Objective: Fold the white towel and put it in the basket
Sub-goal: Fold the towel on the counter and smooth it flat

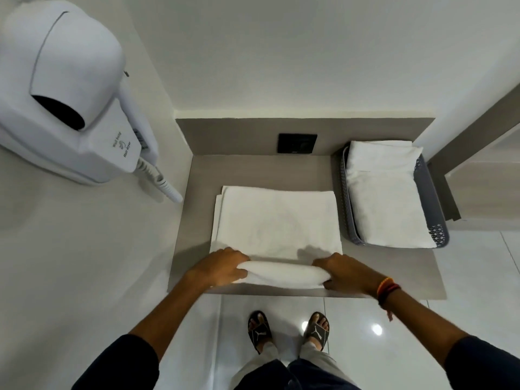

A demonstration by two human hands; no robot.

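Mid-fold, with the white towel (277, 220) lying flat on the surface (253, 170) and its near edge lifted into a soft roll. Left hand (218, 267) clenched on the left end of that raised edge, right hand (347, 273) clenched on the right end, thumbs tucked under and fingers (239, 256) curled over the top. Beyond both hands, the remaining towel spread smooth, already doubled judging by the layered edges at the far left corner. Off past the right hand, the grey basket (434, 192), sitting at the far right of the same surface and already holding folded white towels (385, 198). Above and left of the left hand, a wall hair dryer (67, 88) with its coiled cord, clear of the work. Next move, by the look of it: carrying the gripped edge forward, away from the body, to lay it over the far half, both ends kept level so the edges meet squarely. After that, probably one more fold to narrow it to the basket's width, then a lift to the right onto the stack.
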